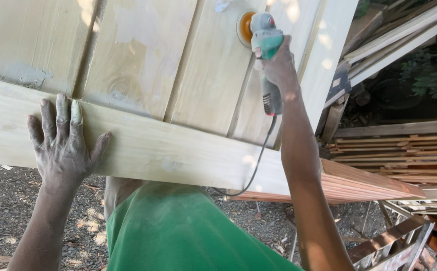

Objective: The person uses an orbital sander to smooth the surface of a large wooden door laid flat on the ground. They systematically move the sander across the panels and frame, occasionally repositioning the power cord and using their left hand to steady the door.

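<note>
A big panel of pale wooden boards (pixel 143 55) fills most of the view, lying flat with patches of whitish filler spread over knots and seams, and a wide cross plank (pixel 178 150) runs over its near edge from left to right. Beyond the panel on the right lie stacks of reddish and pale timber (pixel 394 155), with loose laths (pixel 404 35) leaning above them and gravel ground (pixel 7 200) below. The person wears a green shirt (pixel 178 236) and leans over the near edge. The right hand (pixel 278 68) is clamped around the grip of a green power sander (pixel 266 45), arm stretched out, with the orange disc (pixel 245 27) lying against a board far up the panel; a dark cable (pixel 256 165) hangs from the handle and loops under the plank. The left hand (pixel 63 143), dusted white, lies flat on the plank with fingers spread apart, gripping nothing and seemingly pressing down to steady the body. The step in hand looks like sanding the filled spots smooth, with the far patch under the disc now. Judging by the unsanded filler nearer the left, the next move would call for drawing the sander back across the boards with even, light pressure, keeping the disc flat and the cable away from it.
</note>
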